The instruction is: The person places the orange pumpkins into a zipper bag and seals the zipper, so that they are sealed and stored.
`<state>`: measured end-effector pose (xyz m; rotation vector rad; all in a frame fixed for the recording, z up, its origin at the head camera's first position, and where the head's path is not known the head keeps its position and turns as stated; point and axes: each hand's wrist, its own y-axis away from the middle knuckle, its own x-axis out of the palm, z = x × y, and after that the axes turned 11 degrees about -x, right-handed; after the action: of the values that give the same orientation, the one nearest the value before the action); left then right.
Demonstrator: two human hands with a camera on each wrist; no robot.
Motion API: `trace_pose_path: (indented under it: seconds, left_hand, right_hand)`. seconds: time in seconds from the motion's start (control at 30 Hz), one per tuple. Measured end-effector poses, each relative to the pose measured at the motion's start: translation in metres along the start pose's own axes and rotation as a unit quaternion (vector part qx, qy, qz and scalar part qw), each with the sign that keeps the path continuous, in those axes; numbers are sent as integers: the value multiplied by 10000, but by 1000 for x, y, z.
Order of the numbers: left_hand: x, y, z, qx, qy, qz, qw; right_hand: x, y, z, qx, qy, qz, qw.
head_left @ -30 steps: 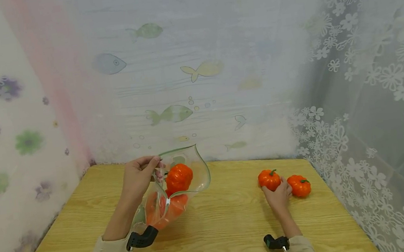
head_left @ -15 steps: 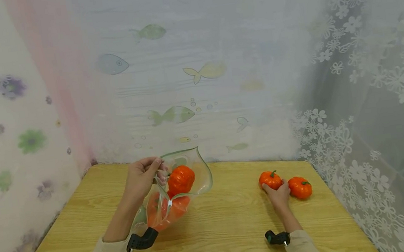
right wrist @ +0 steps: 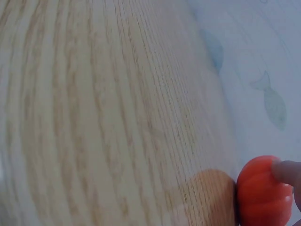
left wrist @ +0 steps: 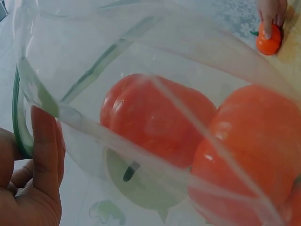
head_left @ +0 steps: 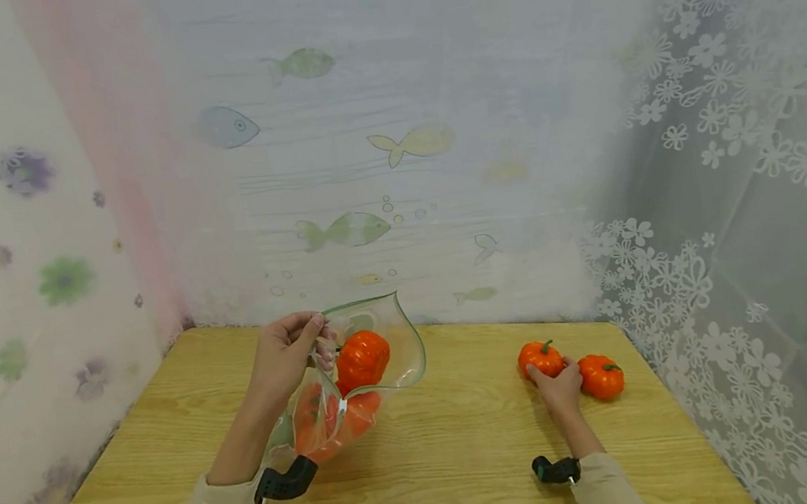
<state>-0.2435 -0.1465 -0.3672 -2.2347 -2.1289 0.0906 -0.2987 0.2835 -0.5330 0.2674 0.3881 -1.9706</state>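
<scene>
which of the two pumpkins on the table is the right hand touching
The left one, with its green stem up. The right hand has fingers on it. The other pumpkin lies just to the hand's right; contact there can't be told.

Small orange pumpkin (head_left: 540, 359) upright on table (head_left: 459, 455)

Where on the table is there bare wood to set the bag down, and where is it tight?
Bare wood lies between the clear bag in the left hand and the right hand, on to the table near edge. Left of the left forearm is bare too. It is crowded far right: the right hand touches one pumpkin, another pumpkin beside it.
</scene>
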Motion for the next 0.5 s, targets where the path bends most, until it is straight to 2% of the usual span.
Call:
trace_pose_path:
  seconds: [0.27,0.5]
  left_hand:
    - [1,1,3,194,142,-5,9997]
    - [-1,0,5,228,67,-18,9997]
  right_hand:
    - [1,2,-1,-23,-39,-84,10000]
    - [3,10,6,-226,-474,-270,9983]
